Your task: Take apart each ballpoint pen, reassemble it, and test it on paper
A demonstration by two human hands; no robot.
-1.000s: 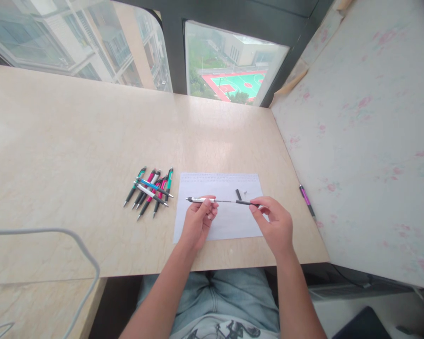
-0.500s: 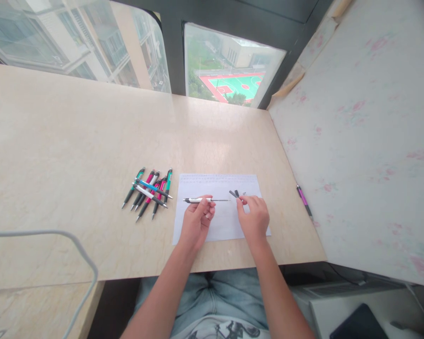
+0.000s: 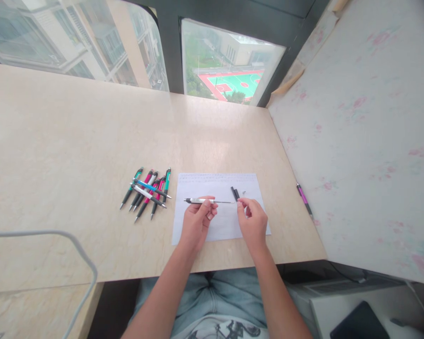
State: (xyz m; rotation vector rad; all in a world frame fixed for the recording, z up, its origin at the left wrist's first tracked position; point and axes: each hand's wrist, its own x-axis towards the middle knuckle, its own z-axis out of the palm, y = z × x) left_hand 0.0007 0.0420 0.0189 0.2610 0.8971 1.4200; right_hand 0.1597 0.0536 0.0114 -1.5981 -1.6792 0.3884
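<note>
My left hand (image 3: 197, 221) is closed around a white and black pen (image 3: 193, 200), held level above the paper. Its front end is off, so a thin refill (image 3: 225, 202) sticks out to the right. Fingers pinched, my right hand (image 3: 252, 220) is just beyond the refill's tip; what it holds, if anything, is too small to make out. Black tubular pen grips (image 3: 234, 193) lie on the paper by my right fingertips, with a tiny metallic piece (image 3: 243, 192) beside them. Beneath both hands is the white sheet of paper (image 3: 219, 228), with rows of writing along its top.
Several pens (image 3: 149, 193) in green, pink, blue and white lie in a crossed pile left of the paper. A purple and black pen (image 3: 304, 200) rests against the right wall. A grey cable (image 3: 67, 238) loops over the left front of the table (image 3: 92, 146).
The pen and its refill have shifted slightly right, closer to my right hand. The black pieces by my right fingertips now lie more upright in view, more of them showing.
</note>
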